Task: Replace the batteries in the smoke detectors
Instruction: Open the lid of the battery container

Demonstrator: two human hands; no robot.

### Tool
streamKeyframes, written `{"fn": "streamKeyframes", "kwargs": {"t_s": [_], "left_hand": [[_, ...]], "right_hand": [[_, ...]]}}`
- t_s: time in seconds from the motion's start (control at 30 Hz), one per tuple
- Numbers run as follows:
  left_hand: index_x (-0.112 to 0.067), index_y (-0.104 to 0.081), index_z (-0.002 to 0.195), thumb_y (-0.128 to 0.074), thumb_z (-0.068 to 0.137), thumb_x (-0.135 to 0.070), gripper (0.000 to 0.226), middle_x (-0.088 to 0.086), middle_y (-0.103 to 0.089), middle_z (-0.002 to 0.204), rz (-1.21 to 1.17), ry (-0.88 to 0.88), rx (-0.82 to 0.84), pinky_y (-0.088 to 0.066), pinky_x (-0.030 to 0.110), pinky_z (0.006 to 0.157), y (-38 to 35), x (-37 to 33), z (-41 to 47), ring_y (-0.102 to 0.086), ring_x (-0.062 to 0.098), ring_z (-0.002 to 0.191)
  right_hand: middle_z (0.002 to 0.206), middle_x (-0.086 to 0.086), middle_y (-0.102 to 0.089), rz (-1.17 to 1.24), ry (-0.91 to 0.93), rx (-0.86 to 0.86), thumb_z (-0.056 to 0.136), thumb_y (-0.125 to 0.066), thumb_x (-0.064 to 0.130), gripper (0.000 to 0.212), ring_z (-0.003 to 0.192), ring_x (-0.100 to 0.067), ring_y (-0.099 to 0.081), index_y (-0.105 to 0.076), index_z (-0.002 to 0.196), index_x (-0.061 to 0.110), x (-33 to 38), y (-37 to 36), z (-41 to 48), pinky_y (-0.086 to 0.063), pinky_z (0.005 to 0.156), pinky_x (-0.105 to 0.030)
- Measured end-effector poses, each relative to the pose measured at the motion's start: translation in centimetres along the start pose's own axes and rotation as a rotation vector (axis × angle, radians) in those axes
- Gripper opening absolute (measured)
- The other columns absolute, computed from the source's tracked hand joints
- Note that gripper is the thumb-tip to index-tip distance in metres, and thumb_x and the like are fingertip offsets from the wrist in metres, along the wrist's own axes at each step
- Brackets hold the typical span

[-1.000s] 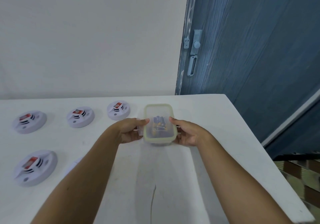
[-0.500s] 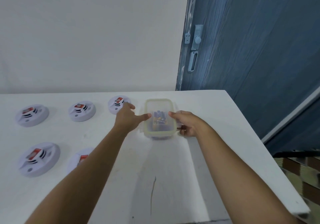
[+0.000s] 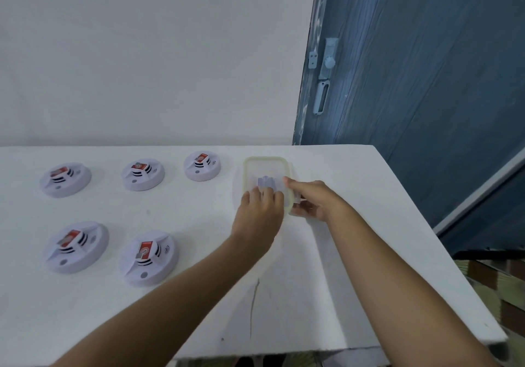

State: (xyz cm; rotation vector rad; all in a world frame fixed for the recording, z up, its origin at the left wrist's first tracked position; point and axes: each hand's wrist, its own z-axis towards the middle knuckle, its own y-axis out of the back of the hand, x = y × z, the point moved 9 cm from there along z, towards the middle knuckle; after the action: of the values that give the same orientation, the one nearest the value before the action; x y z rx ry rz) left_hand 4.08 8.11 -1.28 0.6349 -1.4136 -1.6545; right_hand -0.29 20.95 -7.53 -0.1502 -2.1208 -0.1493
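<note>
A clear plastic container (image 3: 265, 159) with a pale green rim stands on the white table (image 3: 312, 295), with several blue batteries (image 3: 267, 182) showing through it. My left hand (image 3: 260, 216) lies over its near end, fingers flat on the top. My right hand (image 3: 315, 199) grips its right side, thumb on the rim and fingers at the side clip. To the left lie several white round smoke detectors with red-labelled batteries showing: three in a back row (image 3: 65, 179) (image 3: 143, 174) (image 3: 202, 165), two in front (image 3: 76, 246) (image 3: 149, 257).
A blue door (image 3: 426, 82) with a pale latch (image 3: 326, 62) stands behind the table's right corner. The table's right edge runs diagonally just past the container, and its front edge is close to me. A thin dark crack (image 3: 251, 310) marks the tabletop between my arms.
My left hand moved from the container's left side onto its near end. The container now stands on the table, farther back. The view tipped down, so the front detectors show more fully.
</note>
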Motion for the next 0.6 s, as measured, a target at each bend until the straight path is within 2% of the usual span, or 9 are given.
{"fn": "streamKeyframes", "kwargs": {"t_s": [0.07, 0.13, 0.2, 0.27, 0.33, 0.43, 0.5, 0.57, 0.6], "left_hand": [[-0.011, -0.057, 0.073, -0.073, 0.049, 0.002, 0.031, 0.005, -0.052, 0.06, 0.057, -0.014, -0.046, -0.044, 0.026, 0.048, 0.6, -0.4, 0.4, -0.051, 0.021, 0.05], [-0.015, -0.056, 0.06, -0.063, 0.041, 0.001, 0.026, 0.0, -0.049, 0.05, 0.118, -0.015, -0.048, -0.032, 0.018, 0.041, 2.0, -0.7, 0.6, -0.049, 0.016, 0.04], [-0.016, -0.06, 0.053, -0.057, 0.038, 0.0, 0.022, 0.001, -0.056, 0.047, 0.168, 0.0, -0.046, -0.033, 0.016, 0.038, 2.7, -1.0, 0.4, -0.054, 0.016, 0.037], [-0.009, -0.069, 0.061, -0.057, 0.036, 0.002, 0.03, 0.014, -0.07, 0.061, 0.195, 0.021, 0.01, -0.047, 0.023, 0.041, 1.7, -1.2, 0.3, -0.066, 0.024, 0.047], [-0.003, -0.069, 0.067, -0.061, 0.036, 0.007, 0.033, 0.025, -0.07, 0.068, 0.206, 0.04, 0.052, -0.054, 0.031, 0.043, 0.5, -1.3, 0.5, -0.068, 0.032, 0.052], [-0.007, -0.062, 0.062, -0.067, 0.04, 0.008, 0.027, 0.019, -0.063, 0.056, 0.169, 0.087, 0.089, -0.051, 0.032, 0.04, -0.1, -1.3, 0.9, -0.061, 0.028, 0.045], [-0.007, -0.062, 0.063, -0.075, 0.041, 0.005, 0.028, 0.021, -0.064, 0.059, 0.137, 0.122, 0.14, -0.053, 0.037, 0.042, -0.7, -1.5, 1.1, -0.063, 0.034, 0.047], [-0.007, -0.063, 0.073, -0.081, 0.051, -0.005, 0.028, 0.03, -0.068, 0.074, 0.158, 0.141, 0.208, -0.057, 0.046, 0.053, -0.4, -1.6, 1.1, -0.068, 0.044, 0.064], [-0.005, -0.061, 0.084, -0.077, 0.064, -0.009, 0.026, 0.033, -0.067, 0.088, 0.152, 0.128, 0.228, -0.058, 0.051, 0.065, -0.3, -1.8, 1.1, -0.068, 0.048, 0.079]], "right_hand": [[0.093, -0.009, -0.069, 0.003, -0.017, 0.032, 0.084, -0.08, 0.039, 0.039, 0.073, -0.024, -0.073, -0.071, 0.104, 0.007, -0.3, 0.4, -0.1, -0.062, 0.083, -0.04], [0.098, -0.007, -0.071, -0.025, -0.007, 0.046, 0.086, -0.078, 0.04, 0.039, 0.069, -0.019, -0.075, -0.072, 0.109, 0.009, -0.3, 0.8, -0.1, -0.06, 0.086, -0.039], [0.104, -0.008, -0.072, -0.053, 0.016, 0.034, 0.086, -0.078, 0.038, 0.038, 0.07, -0.018, -0.076, -0.072, 0.11, 0.009, 0.0, 1.2, -0.1, -0.058, 0.089, -0.039], [0.103, -0.008, -0.072, -0.052, 0.034, 0.024, 0.086, -0.078, 0.035, 0.036, 0.071, -0.018, -0.075, -0.071, 0.109, 0.008, 0.2, 1.3, -0.2, -0.057, 0.092, -0.042], [0.097, -0.007, -0.071, -0.038, 0.037, 0.018, 0.085, -0.079, 0.034, 0.036, 0.073, -0.019, -0.074, -0.071, 0.108, 0.007, 0.2, 1.5, -0.1, -0.058, 0.092, -0.043], [0.085, -0.002, -0.066, -0.005, 0.01, 0.053, 0.084, -0.08, 0.035, 0.032, 0.077, -0.02, -0.073, -0.072, 0.103, 0.009, -0.2, 1.5, 0.1, -0.059, 0.091, -0.04], [0.077, 0.001, -0.065, 0.048, -0.032, 0.091, 0.084, -0.08, 0.033, 0.025, 0.076, -0.018, -0.073, -0.073, 0.096, 0.012, -0.7, 1.4, 0.2, -0.058, 0.095, -0.041], [0.074, 0.002, -0.065, 0.081, -0.055, 0.109, 0.085, -0.079, 0.03, 0.019, 0.07, -0.016, -0.073, -0.073, 0.091, 0.013, -0.8, 1.4, 0.2, -0.057, 0.097, -0.041], [0.074, 0.001, -0.065, 0.08, -0.061, 0.112, 0.086, -0.078, 0.03, 0.018, 0.066, -0.015, -0.072, -0.073, 0.09, 0.013, -0.9, 1.4, 0.2, -0.057, 0.097, -0.04]]}}
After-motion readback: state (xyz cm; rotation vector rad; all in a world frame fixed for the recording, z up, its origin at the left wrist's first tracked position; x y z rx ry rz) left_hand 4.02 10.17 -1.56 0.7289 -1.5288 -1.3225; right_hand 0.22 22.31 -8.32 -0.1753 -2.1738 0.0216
